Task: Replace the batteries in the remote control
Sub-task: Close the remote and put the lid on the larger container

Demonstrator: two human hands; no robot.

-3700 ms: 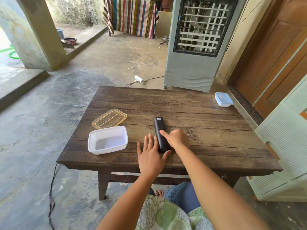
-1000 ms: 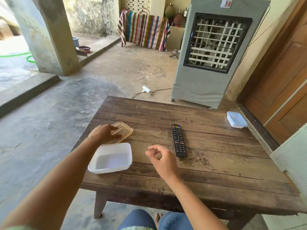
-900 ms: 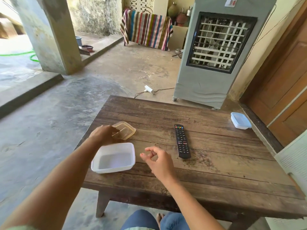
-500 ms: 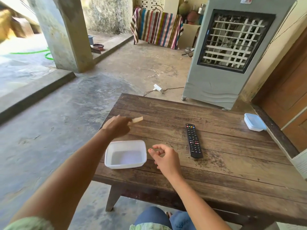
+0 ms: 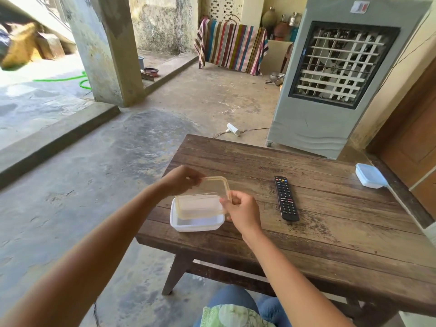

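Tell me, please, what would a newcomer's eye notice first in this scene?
First, the two hands near the left edge of the wooden table: the left hand and the right hand hold a clear lid, tilted, just above an open white container. To their right the black remote control lies buttons up on the table, untouched. Behind the table stands a big grey air cooler.

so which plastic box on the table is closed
The blue-lidded box at the table's right edge; the white box is open, its clear lid held over it by left hand and right hand.
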